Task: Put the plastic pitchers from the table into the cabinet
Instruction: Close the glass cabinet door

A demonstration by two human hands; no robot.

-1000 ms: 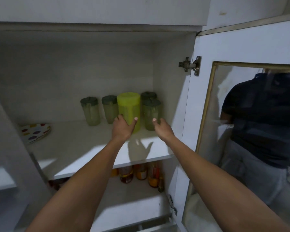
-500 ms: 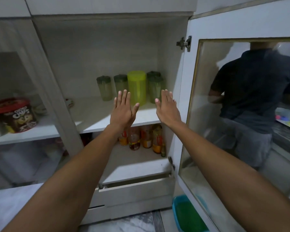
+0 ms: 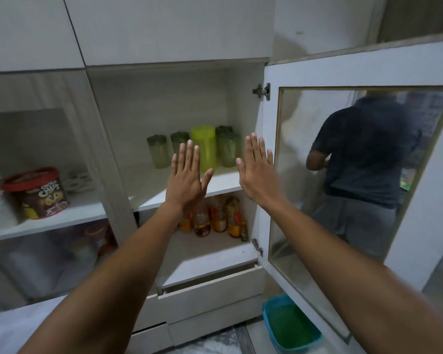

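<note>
A bright yellow-green plastic pitcher [image 3: 205,146] stands upright on the upper shelf [image 3: 223,183] of the open cabinet, in a row with several dull green lidded pitchers [image 3: 157,154] around it. My left hand [image 3: 187,176] is held up flat in front of the shelf, fingers spread, holding nothing. My right hand [image 3: 257,169] is raised the same way to the right, near the cabinet's inner wall, also empty. Both hands are clear of the pitchers, in front of the shelf edge.
The glass-paned cabinet door [image 3: 356,175] stands open on the right; a person in a dark shirt [image 3: 363,159] shows through it. Bottles [image 3: 215,218] fill the lower shelf. A chocolate cereal tub [image 3: 36,192] sits behind glass at left. A blue bin [image 3: 290,325] is on the floor.
Both hands let go of the yellow-green pitcher and pulled back out of the cabinet, opening flat. The camera backed away, so more of the cabinet and floor shows.
</note>
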